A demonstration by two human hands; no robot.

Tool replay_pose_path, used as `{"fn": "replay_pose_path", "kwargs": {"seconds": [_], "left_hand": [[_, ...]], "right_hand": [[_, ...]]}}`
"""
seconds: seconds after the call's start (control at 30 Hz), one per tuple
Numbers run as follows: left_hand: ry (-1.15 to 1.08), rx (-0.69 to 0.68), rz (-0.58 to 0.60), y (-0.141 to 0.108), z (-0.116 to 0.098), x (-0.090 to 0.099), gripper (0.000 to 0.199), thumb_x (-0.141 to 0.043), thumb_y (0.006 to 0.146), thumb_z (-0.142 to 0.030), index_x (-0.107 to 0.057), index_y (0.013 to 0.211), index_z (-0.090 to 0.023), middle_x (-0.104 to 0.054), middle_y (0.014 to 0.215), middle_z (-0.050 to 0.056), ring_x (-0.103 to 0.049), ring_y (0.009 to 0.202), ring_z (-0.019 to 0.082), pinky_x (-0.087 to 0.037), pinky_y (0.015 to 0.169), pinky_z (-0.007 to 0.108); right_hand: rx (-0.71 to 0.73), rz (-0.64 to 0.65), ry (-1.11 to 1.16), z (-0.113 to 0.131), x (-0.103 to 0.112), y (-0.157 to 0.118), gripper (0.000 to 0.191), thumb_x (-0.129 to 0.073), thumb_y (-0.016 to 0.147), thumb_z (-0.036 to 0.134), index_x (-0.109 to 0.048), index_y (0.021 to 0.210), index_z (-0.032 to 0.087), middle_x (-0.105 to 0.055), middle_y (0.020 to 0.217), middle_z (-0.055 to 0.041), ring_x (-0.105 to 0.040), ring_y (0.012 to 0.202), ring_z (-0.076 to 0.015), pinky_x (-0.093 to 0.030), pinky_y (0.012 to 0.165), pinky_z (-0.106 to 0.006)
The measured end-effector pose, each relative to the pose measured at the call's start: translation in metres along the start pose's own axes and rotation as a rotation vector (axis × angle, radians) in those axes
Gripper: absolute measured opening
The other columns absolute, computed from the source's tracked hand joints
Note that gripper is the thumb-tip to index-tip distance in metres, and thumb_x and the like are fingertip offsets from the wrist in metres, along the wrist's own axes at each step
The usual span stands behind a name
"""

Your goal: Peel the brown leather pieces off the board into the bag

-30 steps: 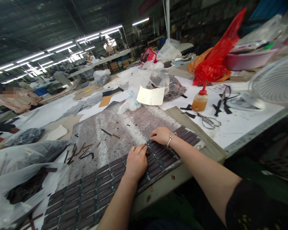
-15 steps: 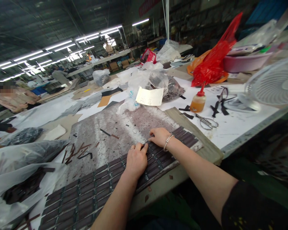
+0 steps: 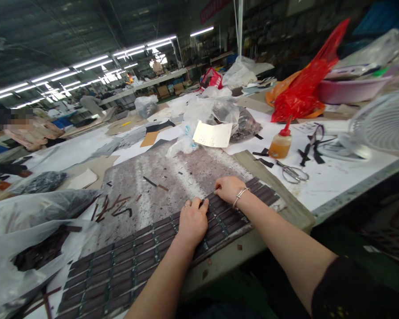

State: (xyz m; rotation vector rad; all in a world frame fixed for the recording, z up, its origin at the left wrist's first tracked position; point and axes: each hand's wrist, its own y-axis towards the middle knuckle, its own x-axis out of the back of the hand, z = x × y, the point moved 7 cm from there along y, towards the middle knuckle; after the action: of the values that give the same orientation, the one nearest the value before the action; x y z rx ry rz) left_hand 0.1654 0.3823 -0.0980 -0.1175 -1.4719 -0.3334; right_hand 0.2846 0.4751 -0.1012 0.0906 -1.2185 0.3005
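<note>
Rows of dark brown strips (image 3: 126,257) lie side by side in a grid along the near edge of a worn, stained board (image 3: 159,173). My left hand (image 3: 193,221) rests on the grid's upper edge, fingers curled, with a small dark bit at the fingertips that I cannot make out. Just to its right, my right hand (image 3: 231,189) is closed in a pinch at the top edge of the strips. Whatever sits between its fingertips is hidden. Loose dark and brown scraps (image 3: 156,183) are scattered on the board beyond my hands.
Right of the board are a glue bottle (image 3: 280,144) with a red cap, scissors (image 3: 294,172) and a white fan (image 3: 382,126). A notepad (image 3: 213,134) leans on plastic bags behind. Open plastic bags (image 3: 6,248) lie at left. A person (image 3: 33,130) is at the far left.
My right hand has moved slightly away from my left hand, widening the gap between their fingertips. The whole view has shifted a little; my left hand stays on the strips.
</note>
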Motion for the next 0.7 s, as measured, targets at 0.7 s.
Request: {"fn": "replay_pose_path", "kwargs": {"seconds": [0.7], "left_hand": [[-1.673,0.614,0.04,-0.004,0.025,-0.015,0.041,-0.06,0.074,-0.034,-0.058,0.107,-0.012,-0.065,0.087,0.01,-0.059,0.068,0.013,-0.048,0.063,0.026]], "right_hand": [[0.245,-0.194,0.311,0.012,0.021,-0.03,0.028,-0.047,0.082,0.02,-0.065,0.103,0.023,-0.065,0.1,-0.002,-0.058,0.091,-0.0139,-0.043,0.083,-0.023]]}}
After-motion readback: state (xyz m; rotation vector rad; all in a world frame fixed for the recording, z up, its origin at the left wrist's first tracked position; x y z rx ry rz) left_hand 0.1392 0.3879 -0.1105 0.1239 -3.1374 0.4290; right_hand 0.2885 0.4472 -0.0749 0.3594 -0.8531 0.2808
